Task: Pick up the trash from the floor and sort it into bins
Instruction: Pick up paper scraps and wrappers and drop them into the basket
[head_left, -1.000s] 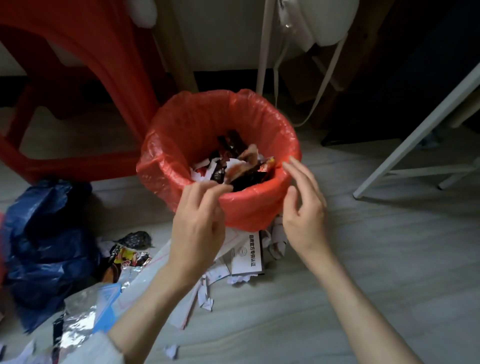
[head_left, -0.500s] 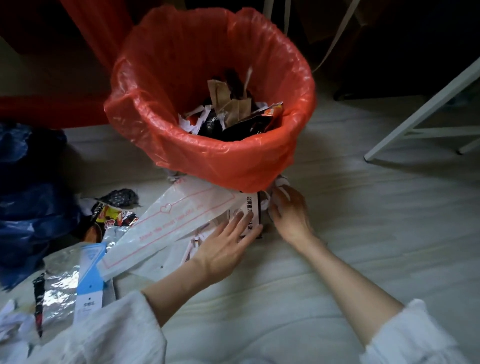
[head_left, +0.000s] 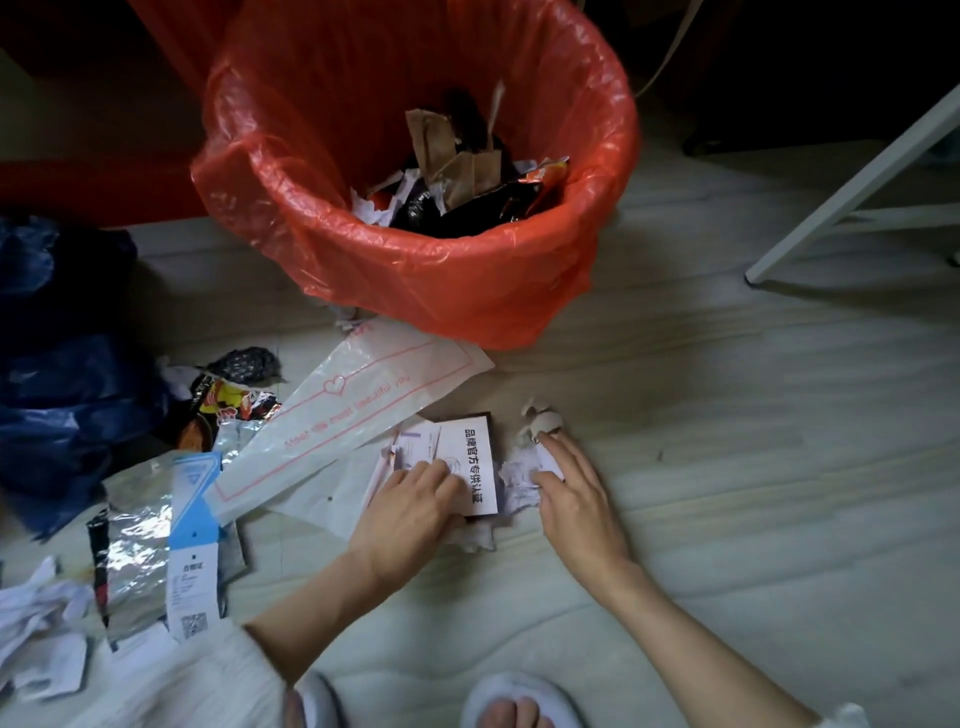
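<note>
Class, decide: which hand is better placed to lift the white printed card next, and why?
Left. The left hand already rests on the white printed card, while the right hand is busy with crumpled paper scraps beside it.

Landmark: bin (head_left: 426, 291), on floor (head_left: 727, 467) at top centre, w/ scraps (head_left: 457, 192) inside. Just in front of bin: long bag (head_left: 353, 415), running front-left. In front of bin, right of bag: card (head_left: 475, 462), left hand (head_left: 410, 509) on it. Right hand (head_left: 571, 499) just right of card, on crumpled paper (head_left: 524, 475). Foil wrapper (head_left: 140, 551) & dark bag (head_left: 62, 374) well left of bin. Frame leg (head_left: 852, 182) right of bin.
</note>
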